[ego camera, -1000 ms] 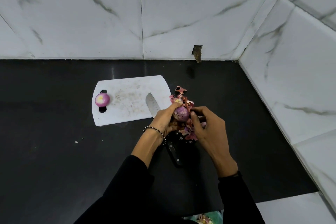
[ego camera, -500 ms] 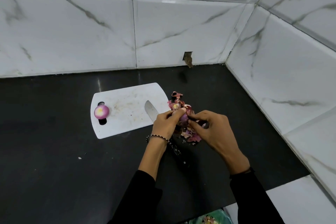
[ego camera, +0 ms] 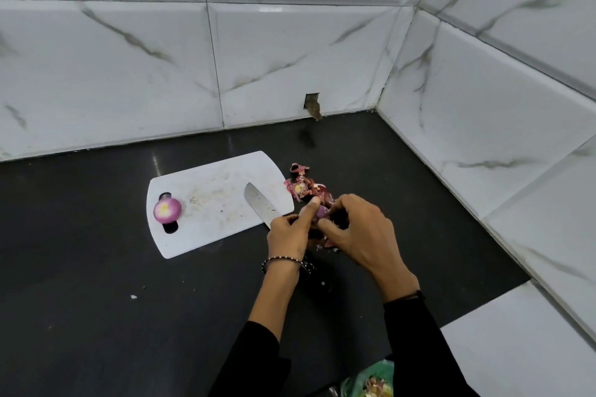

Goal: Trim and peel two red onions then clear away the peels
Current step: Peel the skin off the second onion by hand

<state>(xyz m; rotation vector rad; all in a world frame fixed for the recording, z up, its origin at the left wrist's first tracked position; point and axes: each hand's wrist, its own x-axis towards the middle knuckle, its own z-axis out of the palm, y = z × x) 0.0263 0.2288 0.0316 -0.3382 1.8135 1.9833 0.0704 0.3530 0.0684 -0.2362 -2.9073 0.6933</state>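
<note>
You find no readable text, label, brand, number or sign anywhere in this view. The cutting board (ego camera: pixel 216 207), the knife blade (ego camera: pixel 258 204) and the wall tiles (ego camera: pixel 129 74) show no legible marking.
</note>
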